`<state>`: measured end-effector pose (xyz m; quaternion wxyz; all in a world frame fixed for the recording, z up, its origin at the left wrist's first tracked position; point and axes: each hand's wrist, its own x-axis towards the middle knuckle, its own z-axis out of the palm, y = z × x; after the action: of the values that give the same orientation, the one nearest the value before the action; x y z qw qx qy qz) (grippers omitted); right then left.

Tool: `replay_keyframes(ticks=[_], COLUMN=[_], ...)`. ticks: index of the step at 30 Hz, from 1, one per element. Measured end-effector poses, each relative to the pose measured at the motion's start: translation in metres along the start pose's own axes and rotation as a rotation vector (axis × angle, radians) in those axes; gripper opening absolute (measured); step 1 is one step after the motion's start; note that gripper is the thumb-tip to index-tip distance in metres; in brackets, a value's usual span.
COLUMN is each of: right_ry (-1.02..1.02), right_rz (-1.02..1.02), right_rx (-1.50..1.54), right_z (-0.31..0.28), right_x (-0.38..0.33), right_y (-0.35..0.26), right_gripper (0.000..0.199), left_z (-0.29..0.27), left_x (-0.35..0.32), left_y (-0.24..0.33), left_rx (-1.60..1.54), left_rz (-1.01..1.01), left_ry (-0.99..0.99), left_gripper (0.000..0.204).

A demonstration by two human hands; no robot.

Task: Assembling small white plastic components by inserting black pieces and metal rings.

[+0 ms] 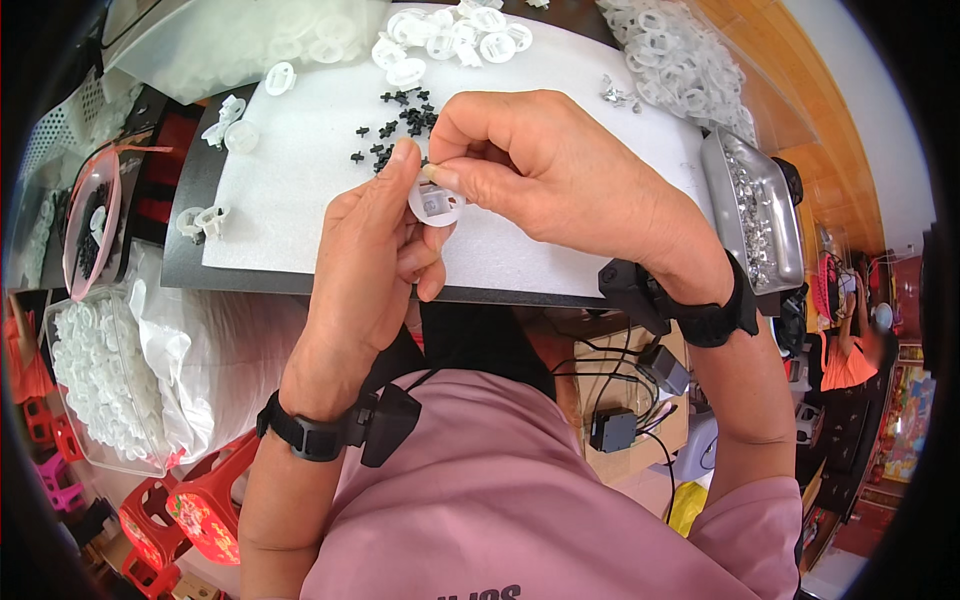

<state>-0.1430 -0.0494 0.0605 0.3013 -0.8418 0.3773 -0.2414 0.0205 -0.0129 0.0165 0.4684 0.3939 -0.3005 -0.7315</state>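
Note:
My left hand (372,262) and my right hand (545,170) meet over the front edge of a white foam pad (560,120). Between their fingertips they pinch one small round white plastic disc (437,203). The left thumb and fingers hold it from the left, and the right thumb and forefinger press on it from above. Just behind the hands lies a scatter of small black cross-shaped parts (395,125). Both wrists wear black straps with small black boxes.
A heap of white rings (450,35) lies at the pad's far edge, more in a clear bag (680,60) at right. A grey tray of small metal pieces (755,215) stands right. A clear tub of white parts (100,375) and red stools (195,505) stand left.

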Motion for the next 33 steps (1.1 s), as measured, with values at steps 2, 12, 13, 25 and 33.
replay_keyframes(ticks=[2,12,13,25,33], right_ry=[0.015,0.126,0.117,0.120,0.017], right_rz=[-0.036,-0.296,-0.297,-0.342,-0.012], right_rx=[-0.031,-0.238,-0.252,-0.356,0.086], right_z=[0.001,0.011,0.011,0.013,0.009], right_x=[0.000,-0.001,0.000,0.001,0.009], right_y=[0.001,0.002,0.001,0.003,0.002], right_gripper=[0.008,0.007,0.007,0.005,0.010], left_z=[0.000,-0.001,-0.002,-0.021,-0.015], left_x=[0.000,0.002,0.004,0.006,0.007], left_y=[0.000,0.000,-0.001,-0.007,-0.006], left_rx=[-0.012,-0.012,-0.012,-0.207,-0.232], left_rz=[-0.013,-0.016,-0.017,-0.003,0.002], left_ry=[0.022,0.013,0.018,-0.191,-0.179], left_gripper=[0.043,0.044,0.044,0.035,0.032])
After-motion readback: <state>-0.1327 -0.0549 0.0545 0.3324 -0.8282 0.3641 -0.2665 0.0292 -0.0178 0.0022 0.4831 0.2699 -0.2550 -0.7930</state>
